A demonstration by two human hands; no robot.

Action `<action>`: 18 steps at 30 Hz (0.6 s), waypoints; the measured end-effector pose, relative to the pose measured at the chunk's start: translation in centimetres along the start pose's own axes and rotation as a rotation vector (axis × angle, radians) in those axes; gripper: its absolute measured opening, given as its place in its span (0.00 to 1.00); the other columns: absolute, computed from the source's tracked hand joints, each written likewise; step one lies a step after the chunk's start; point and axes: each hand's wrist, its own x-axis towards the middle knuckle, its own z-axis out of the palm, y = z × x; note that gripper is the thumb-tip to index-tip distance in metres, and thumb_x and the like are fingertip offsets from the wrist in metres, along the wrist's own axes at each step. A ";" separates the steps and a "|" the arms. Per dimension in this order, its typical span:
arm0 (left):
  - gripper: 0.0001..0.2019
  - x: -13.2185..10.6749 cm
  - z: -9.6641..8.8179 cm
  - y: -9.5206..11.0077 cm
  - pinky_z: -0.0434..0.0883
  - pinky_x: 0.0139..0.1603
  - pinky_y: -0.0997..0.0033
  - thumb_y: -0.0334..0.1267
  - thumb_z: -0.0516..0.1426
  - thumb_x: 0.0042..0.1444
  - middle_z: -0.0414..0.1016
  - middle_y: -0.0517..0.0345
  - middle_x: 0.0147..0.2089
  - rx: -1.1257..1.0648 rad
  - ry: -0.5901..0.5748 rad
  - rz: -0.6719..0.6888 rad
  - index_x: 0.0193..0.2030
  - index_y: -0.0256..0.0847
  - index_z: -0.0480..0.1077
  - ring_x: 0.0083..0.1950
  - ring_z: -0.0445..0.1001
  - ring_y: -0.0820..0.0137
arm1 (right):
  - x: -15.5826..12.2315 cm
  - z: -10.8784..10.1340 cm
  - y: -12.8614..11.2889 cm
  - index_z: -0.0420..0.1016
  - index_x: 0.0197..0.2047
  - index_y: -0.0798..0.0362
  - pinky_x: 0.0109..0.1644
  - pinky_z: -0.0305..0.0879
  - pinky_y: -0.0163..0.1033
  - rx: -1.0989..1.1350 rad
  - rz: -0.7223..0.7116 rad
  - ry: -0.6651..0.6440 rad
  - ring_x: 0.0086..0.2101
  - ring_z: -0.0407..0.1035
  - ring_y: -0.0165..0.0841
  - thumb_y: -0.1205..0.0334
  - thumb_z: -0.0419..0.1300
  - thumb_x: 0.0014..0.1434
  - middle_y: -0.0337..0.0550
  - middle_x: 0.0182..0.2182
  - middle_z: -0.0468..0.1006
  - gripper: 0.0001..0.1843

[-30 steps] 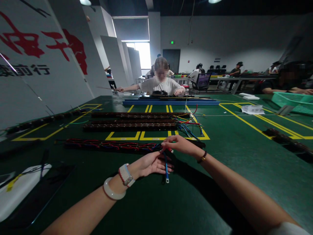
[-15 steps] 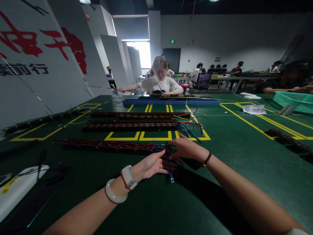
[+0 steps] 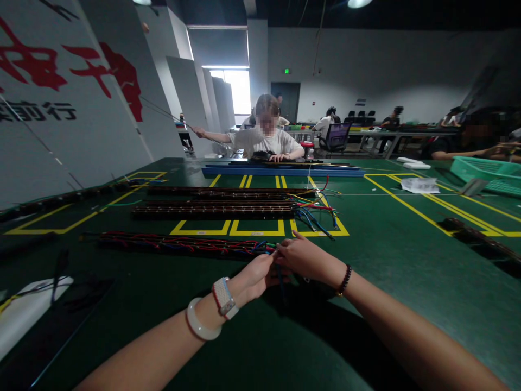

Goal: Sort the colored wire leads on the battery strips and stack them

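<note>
A long wire harness (image 3: 179, 244) with red and blue wires wound along dark strips lies across the green table in front of me. At its right end my left hand (image 3: 256, 276), palm turned up, has thumb and fingers closed around the loose wires. My right hand (image 3: 309, 259) meets it from the right, its fingertips pinching the same wire ends. A blue wire (image 3: 280, 285) hangs down between the hands, mostly in shadow. The fingers cover the exact spot of each grip.
Beyond lie more dark harness bundles (image 3: 215, 209) with coloured wire ends (image 3: 315, 217), inside yellow tape outlines. A person (image 3: 266, 136) works across the table behind a blue tray (image 3: 280, 172). A green basket (image 3: 488, 176) stands right; a white object (image 3: 36, 312) and dark panel are at left.
My hands have come together at the wire ends, and their fingers have closed. The blue wire has swung into shadow. Across the table, the person's outstretched hand has risen.
</note>
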 end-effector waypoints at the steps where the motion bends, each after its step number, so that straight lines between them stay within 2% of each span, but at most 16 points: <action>1: 0.08 0.0 0.0 0.0 0.69 0.39 0.70 0.33 0.50 0.61 0.75 0.54 0.31 -0.041 0.016 0.003 0.36 0.36 0.69 0.33 0.73 0.71 | -0.2 0.2 -0.2 0.76 0.43 0.55 0.59 0.56 0.52 -0.021 -0.007 -0.003 0.43 0.70 0.38 0.68 0.53 0.62 0.49 0.43 0.77 0.11; 4: 0.09 0.3 0.1 0.0 0.68 0.36 0.72 0.34 0.48 0.62 0.73 0.56 0.30 -0.130 0.042 -0.011 0.36 0.36 0.68 0.29 0.71 0.74 | -0.4 0.9 -1.3 0.73 0.49 0.59 0.61 0.52 0.57 -0.084 0.052 0.002 0.47 0.68 0.42 0.68 0.52 0.61 0.56 0.48 0.73 0.15; 8: 0.12 0.6 0.0 0.3 0.66 0.32 0.75 0.36 0.46 0.63 0.71 0.57 0.28 -0.172 0.022 -0.045 0.35 0.35 0.68 0.25 0.67 0.76 | -0.2 2.3 -3.0 0.69 0.55 0.66 0.62 0.50 0.58 -0.159 0.141 0.064 0.49 0.66 0.45 0.69 0.49 0.61 0.64 0.52 0.70 0.20; 12: 0.11 0.8 -0.1 0.2 0.63 0.28 0.78 0.39 0.48 0.63 0.71 0.60 0.29 -0.187 0.043 -0.022 0.37 0.37 0.68 0.25 0.66 0.78 | -0.1 3.1 -3.9 0.67 0.57 0.69 0.62 0.52 0.58 -0.198 0.181 0.109 0.51 0.65 0.48 0.68 0.50 0.61 0.66 0.52 0.69 0.23; 18: 0.09 0.9 -0.2 -0.7 0.65 0.31 0.76 0.38 0.50 0.63 0.74 0.57 0.32 -0.116 0.083 0.020 0.38 0.37 0.69 0.28 0.70 0.76 | -0.1 3.1 -4.2 0.66 0.58 0.70 0.61 0.54 0.57 -0.209 0.183 0.115 0.52 0.65 0.49 0.70 0.50 0.59 0.66 0.53 0.69 0.24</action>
